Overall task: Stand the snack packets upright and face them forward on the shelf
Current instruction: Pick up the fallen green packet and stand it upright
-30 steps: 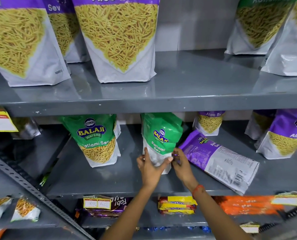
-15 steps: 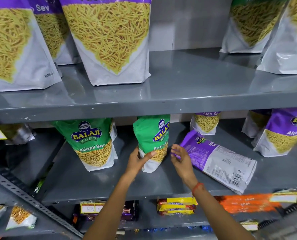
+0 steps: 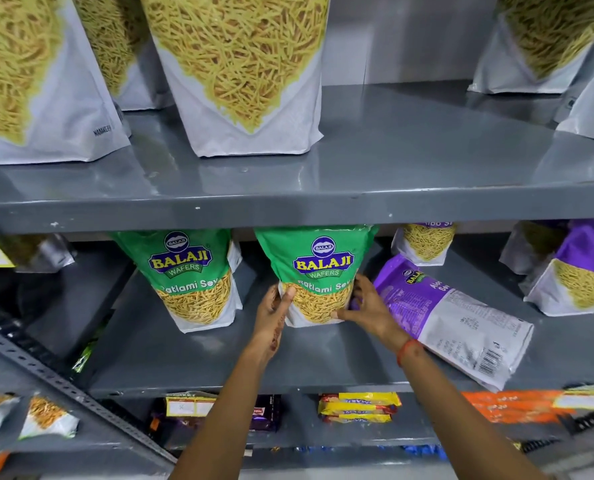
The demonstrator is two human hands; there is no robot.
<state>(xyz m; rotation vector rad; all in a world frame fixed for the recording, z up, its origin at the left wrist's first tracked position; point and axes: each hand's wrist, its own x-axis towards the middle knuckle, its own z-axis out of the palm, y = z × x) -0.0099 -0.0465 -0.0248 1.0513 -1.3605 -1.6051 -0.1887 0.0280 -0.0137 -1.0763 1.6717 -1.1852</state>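
Note:
A green Ratlami Sev packet (image 3: 318, 271) stands upright in the middle of the grey middle shelf (image 3: 219, 362), its front label facing me. My left hand (image 3: 274, 313) grips its lower left edge and my right hand (image 3: 366, 306) grips its lower right corner. A second green Ratlami Sev packet (image 3: 191, 275) stands upright to its left, also facing forward. To the right a purple Aloo Sev packet (image 3: 455, 317) lies flat on its face, back side up, just behind my right wrist.
Upright purple Aloo Sev packets (image 3: 579, 271) stand at the right and one (image 3: 427, 240) at the back. Large sev bags (image 3: 240, 71) line the upper shelf (image 3: 323, 202). Below are yellow packets (image 3: 357, 407) and orange packets (image 3: 510, 405). A perforated steel upright (image 3: 46, 372) slants at left.
The green packet between my hands has been turned from side-on to face forward and now stands straight. Both hands have closed on its lower edges. The camera has moved closer.

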